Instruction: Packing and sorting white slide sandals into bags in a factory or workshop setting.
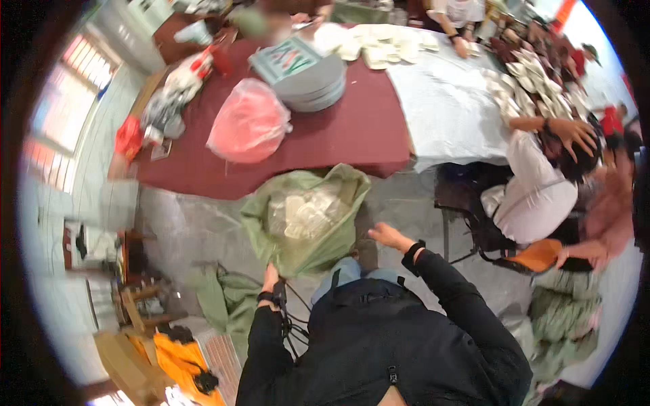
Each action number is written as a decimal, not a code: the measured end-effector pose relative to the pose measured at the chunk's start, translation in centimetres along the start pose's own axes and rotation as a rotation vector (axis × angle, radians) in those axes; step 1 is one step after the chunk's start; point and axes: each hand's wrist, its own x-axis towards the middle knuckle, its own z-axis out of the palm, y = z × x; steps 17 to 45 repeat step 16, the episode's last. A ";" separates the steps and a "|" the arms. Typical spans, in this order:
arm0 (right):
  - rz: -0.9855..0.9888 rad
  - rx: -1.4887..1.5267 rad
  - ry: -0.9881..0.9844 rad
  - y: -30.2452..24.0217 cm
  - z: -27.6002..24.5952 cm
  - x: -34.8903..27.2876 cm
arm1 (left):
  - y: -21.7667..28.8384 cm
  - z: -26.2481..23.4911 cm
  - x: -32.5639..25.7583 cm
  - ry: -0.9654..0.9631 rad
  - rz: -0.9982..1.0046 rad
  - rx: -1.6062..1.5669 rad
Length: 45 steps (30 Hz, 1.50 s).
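In front of me a green cloth sack (305, 260) stands on the floor with its mouth wide. Inside it lie clear plastic packs with cream-coloured pieces (302, 215). My left hand (271, 276) is closed on the near left edge of the sack; its fingers are partly hidden by the cloth. My right hand (387, 235) hovers to the right of the sack, apart from it, fingers stretched out and holding nothing.
Beyond the sack is a table with a dark red cloth (365, 128), bearing a pink plastic bag (250, 122) and stacked grey curved pieces (315, 95). A seated person (535, 186) is at the right. Another green cloth (230, 298) lies on the floor at left.
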 end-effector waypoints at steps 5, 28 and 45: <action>0.180 -0.189 0.092 -2.1 0.4 3.8 | 1.2 3.9 -4.5 0.171 -0.392 -0.407; -0.591 -0.753 0.113 -9.1 0.9 18.1 | -0.1 3.3 -10.0 0.249 -0.429 -0.834; -0.591 -0.753 0.113 -9.1 0.9 18.1 | -0.1 3.3 -10.0 0.249 -0.429 -0.834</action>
